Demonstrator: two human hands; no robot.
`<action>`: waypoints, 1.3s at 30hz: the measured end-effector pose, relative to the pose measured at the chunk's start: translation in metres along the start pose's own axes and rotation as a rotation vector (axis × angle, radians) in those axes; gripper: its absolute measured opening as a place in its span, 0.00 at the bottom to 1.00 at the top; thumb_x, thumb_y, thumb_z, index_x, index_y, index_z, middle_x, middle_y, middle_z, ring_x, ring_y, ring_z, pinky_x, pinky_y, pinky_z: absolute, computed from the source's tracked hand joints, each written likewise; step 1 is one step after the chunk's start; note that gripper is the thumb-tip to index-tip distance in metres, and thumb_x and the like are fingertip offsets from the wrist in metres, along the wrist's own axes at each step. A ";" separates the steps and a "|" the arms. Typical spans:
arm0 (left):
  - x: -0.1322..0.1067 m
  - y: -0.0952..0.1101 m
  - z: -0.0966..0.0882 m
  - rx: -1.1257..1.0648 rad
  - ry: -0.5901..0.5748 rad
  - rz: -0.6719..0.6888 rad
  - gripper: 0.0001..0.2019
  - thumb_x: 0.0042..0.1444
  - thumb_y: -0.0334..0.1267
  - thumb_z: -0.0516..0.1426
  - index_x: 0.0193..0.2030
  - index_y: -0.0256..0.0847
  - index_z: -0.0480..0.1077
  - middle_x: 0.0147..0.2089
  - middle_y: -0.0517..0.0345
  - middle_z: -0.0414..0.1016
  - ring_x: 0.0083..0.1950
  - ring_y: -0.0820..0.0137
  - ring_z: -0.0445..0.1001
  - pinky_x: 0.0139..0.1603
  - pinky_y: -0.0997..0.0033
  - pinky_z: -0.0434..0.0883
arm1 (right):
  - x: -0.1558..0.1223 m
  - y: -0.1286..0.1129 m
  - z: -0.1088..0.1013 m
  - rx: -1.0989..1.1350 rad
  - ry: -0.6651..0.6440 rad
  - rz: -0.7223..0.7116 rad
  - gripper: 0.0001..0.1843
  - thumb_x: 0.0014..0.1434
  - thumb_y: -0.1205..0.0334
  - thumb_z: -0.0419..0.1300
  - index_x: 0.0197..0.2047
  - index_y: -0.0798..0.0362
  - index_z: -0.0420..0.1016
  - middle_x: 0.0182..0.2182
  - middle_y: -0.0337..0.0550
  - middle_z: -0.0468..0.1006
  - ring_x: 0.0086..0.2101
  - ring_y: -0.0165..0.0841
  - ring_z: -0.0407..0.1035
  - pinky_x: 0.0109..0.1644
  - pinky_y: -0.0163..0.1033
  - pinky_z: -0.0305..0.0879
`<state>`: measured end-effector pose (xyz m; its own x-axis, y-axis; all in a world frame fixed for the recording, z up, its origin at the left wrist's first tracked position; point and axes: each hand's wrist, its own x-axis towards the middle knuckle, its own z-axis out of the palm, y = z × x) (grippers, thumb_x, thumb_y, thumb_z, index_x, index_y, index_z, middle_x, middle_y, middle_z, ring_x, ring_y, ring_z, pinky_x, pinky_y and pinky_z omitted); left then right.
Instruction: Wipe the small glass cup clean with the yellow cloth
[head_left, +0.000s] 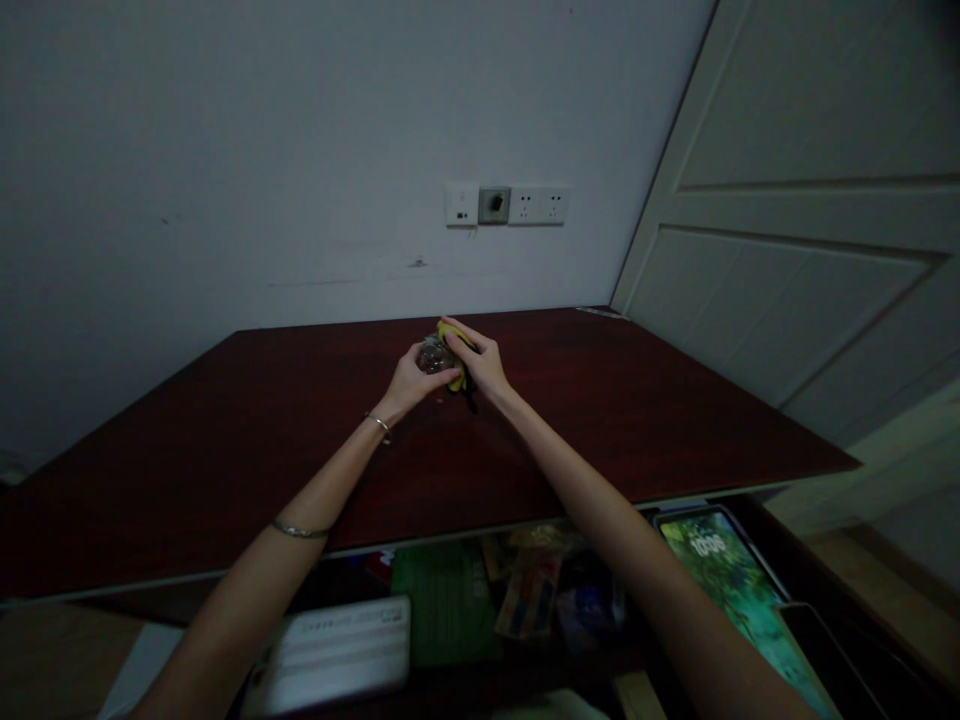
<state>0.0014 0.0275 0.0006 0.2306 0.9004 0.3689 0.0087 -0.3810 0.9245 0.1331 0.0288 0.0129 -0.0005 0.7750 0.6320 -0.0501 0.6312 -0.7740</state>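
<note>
Both my arms reach out over a dark red-brown desk [225, 440]. My left hand [409, 382] is closed around a small clear glass object [433, 356], perhaps a jar, held just above the desk's far middle. My right hand [484, 362] presses a yellow cloth [454, 345] against that glass object, fingers curled over it. The two hands touch each other around these things. A thin bracelet circles my left wrist and another sits on my left forearm. The room is dim, so the glass object's exact shape is hard to make out.
An open drawer [525, 600] below the desk's near edge holds a white case [337, 650], a green item, packets and a lit tablet [731, 580]. A wall socket strip [508, 204] sits on the white wall. A white door [810, 220] stands at the right.
</note>
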 end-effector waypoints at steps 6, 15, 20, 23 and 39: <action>-0.001 0.001 -0.001 -0.088 0.008 -0.077 0.26 0.40 0.46 0.64 0.43 0.35 0.62 0.27 0.58 0.71 0.18 0.76 0.68 0.16 0.75 0.70 | -0.001 -0.005 -0.001 -0.081 -0.095 -0.105 0.20 0.53 0.48 0.57 0.49 0.43 0.71 0.55 0.37 0.67 0.57 0.34 0.58 0.62 0.46 0.50; 0.002 0.005 -0.010 -0.168 -0.098 -0.192 0.21 0.45 0.53 0.59 0.33 0.35 0.65 0.20 0.60 0.67 0.16 0.77 0.67 0.16 0.76 0.71 | 0.004 -0.007 -0.018 -0.151 -0.403 -0.127 0.43 0.42 0.54 0.66 0.61 0.39 0.54 0.59 0.38 0.61 0.57 0.38 0.57 0.60 0.50 0.53; 0.004 0.002 -0.015 -0.153 -0.154 -0.263 0.22 0.45 0.56 0.58 0.30 0.35 0.65 0.19 0.60 0.67 0.16 0.76 0.67 0.17 0.75 0.71 | 0.001 -0.001 -0.013 -0.206 -0.327 -0.156 0.46 0.38 0.58 0.68 0.61 0.42 0.55 0.58 0.42 0.62 0.56 0.39 0.58 0.60 0.50 0.52; 0.007 0.000 -0.021 -0.157 -0.205 -0.280 0.25 0.45 0.60 0.56 0.30 0.35 0.64 0.20 0.58 0.67 0.17 0.74 0.68 0.17 0.73 0.71 | 0.000 0.001 -0.011 -0.200 -0.268 -0.127 0.44 0.38 0.59 0.68 0.59 0.42 0.57 0.56 0.43 0.65 0.55 0.38 0.60 0.60 0.50 0.53; 0.009 0.001 -0.026 0.058 -0.137 -0.096 0.28 0.38 0.38 0.65 0.48 0.35 0.62 0.38 0.50 0.71 0.31 0.68 0.74 0.24 0.69 0.74 | 0.001 0.007 -0.002 -0.040 -0.163 0.090 0.37 0.44 0.55 0.65 0.57 0.49 0.62 0.53 0.45 0.69 0.52 0.36 0.65 0.58 0.47 0.56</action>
<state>-0.0216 0.0408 0.0069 0.3565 0.8977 0.2587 0.0922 -0.3093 0.9465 0.1345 0.0338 0.0082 -0.1654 0.8148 0.5556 -0.0032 0.5629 -0.8265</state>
